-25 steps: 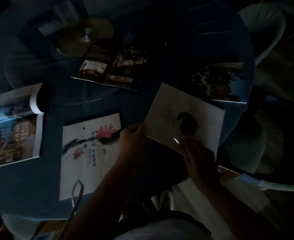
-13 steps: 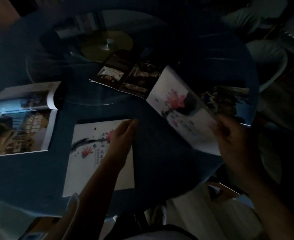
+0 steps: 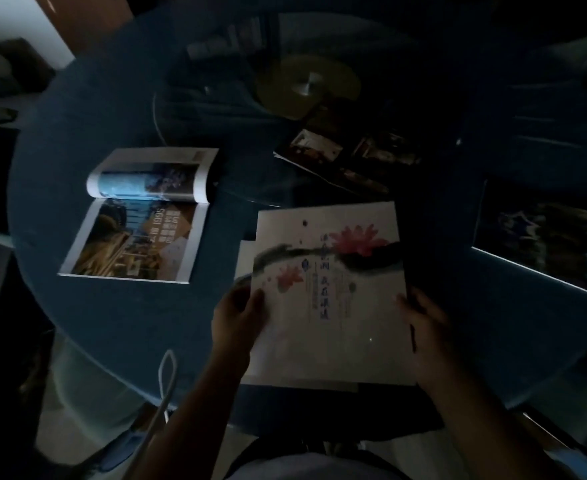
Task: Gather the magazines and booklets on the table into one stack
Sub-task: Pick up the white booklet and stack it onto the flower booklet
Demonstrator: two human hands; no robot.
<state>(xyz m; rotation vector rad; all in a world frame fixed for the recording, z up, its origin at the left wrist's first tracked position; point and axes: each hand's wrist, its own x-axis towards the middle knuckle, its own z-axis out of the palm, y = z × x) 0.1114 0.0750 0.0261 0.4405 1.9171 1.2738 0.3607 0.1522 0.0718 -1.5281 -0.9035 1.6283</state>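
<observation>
Lying far left of the lotus booklet (image 3: 330, 292), an open magazine (image 3: 139, 220) sits flat on the round blue bench (image 3: 118, 327), its top page curled over w/ a city photo showing. Nearer the lotus booklet, at its lower-left edge, the left hand (image 3: 238, 318) grips that edge, thumb on the white cover, fingers (image 3: 255, 301) closed around the side. The lotus booklet itself is at bench's near edge, cover up, pink flowers and ink strokes w/ vertical script. A 2nd white booklet (image 3: 245, 258) peeks out from under its left side and along the bottom, so the two are stacked, slightly offset; can't tell if the top one is fully resting or a bit lifted. Behind the lotus booklet, toward bench centre, a yellowish disc (image 3: 305, 84) w/ a metal hub sits on a glass turntable, and a dark photo brochure (image 3: 347, 161) lies just past the lotus booklet's top edge, apart from it. At the lotus booklet's right edge, the right hand (image 3: 427, 337) holds it, fingers wrapped on the side. Far right of it, a dark-cover magazine (image 3: 541, 244) lies at bench's rim, well apart.
</observation>
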